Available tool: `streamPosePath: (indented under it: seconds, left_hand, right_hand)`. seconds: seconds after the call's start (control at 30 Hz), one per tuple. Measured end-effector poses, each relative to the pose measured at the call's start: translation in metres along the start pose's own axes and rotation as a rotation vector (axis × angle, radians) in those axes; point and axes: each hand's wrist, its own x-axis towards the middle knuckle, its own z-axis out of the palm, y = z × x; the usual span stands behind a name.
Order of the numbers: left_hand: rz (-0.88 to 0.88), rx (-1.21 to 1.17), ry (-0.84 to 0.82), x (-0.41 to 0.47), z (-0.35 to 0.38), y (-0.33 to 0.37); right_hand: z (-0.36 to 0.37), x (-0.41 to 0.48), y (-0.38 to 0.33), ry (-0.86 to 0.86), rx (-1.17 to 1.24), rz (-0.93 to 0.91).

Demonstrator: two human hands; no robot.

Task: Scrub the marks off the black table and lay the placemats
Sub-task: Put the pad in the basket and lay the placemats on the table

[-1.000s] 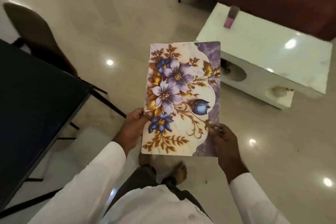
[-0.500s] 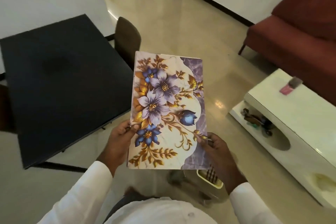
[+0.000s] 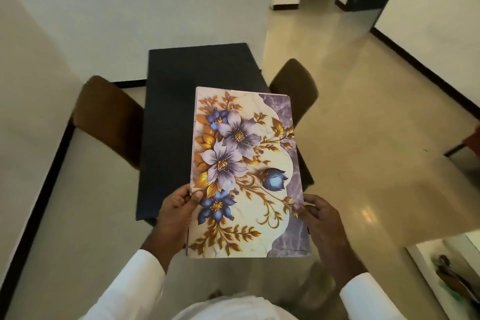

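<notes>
The black table [image 3: 168, 112] fills the middle of the frame with no mat on it, and a brown chair [image 3: 109, 117] stands at its left side. The floral placemat [image 3: 241, 163] is held in the air over the table's near end, so this looks like the laying step. The next move likely calls for lowering it flat onto the top. Its long axis runs from the lower frame to the upper, along the table's length, printed face up and purple strip at right. The left hand [image 3: 176, 213] pinches its left edge with the thumb on top. The right hand [image 3: 322, 221] grips the right edge the same way.
</notes>
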Motion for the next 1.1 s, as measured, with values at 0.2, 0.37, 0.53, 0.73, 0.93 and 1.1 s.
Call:
streamPosePath:
  seconds: [0.2,0.37,0.53,0.73,0.93,1.1]
  left_hand:
    - [0.002,-0.023,0.109,0.034,-0.058,0.009]
    - [-0.020,-0.026,0.173,0.079,-0.065,0.007]
    - [-0.032,0.009,0.286,0.139,-0.046,0.008]
    - [-0.135,0.021,0.435,0.214,-0.032,-0.005]
    - [-0.274,0.014,0.511,0.265,-0.034,-0.019]
    - [-0.385,0.039,0.556,0.301,-0.047,-0.034]
  right_hand:
    - [0.074,0.044,-0.036,-0.102,-0.012,-0.048]
    - [0.100,0.103,-0.053,-0.157,-0.092,-0.046]
    - [0.120,0.193,-0.062,-0.218,-0.186,-0.068]
    - [0.157,0.299,-0.065,-0.298,-0.394,-0.045]
    - [0.194,0.369,-0.051,-0.313,-0.526,0.049]
    - [0.220,0.390,-0.038,-0.258,-0.585,0.123]
